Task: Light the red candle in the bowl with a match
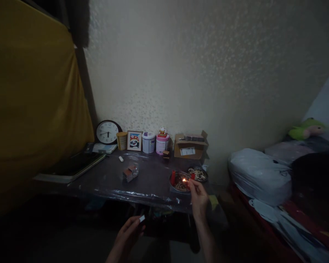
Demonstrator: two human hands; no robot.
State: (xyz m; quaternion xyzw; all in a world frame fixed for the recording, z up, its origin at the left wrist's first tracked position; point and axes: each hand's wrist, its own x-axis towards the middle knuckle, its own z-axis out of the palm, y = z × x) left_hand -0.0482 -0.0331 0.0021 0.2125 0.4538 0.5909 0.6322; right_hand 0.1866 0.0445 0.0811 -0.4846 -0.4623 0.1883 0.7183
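Observation:
My right hand (199, 197) reaches over the front right of the dark table (153, 171) and pinches a lit match (184, 180), its small flame just above a round dish (180, 182) of spent matches. Two short red candles (173, 177) stand in that dish. A second dish (197, 174) of matchsticks sits just behind it. My left hand (130, 232) is low, in front of the table edge, closed on a small matchbox (142, 218).
Along the wall stand a clock (107, 132), a small cup, a framed panda picture (134, 141), two tins and an open cardboard box (190, 146). Matchboxes in plastic (130, 173) lie mid-table. A laptop (71, 166) lies left. A bed with bags (259, 175) is right.

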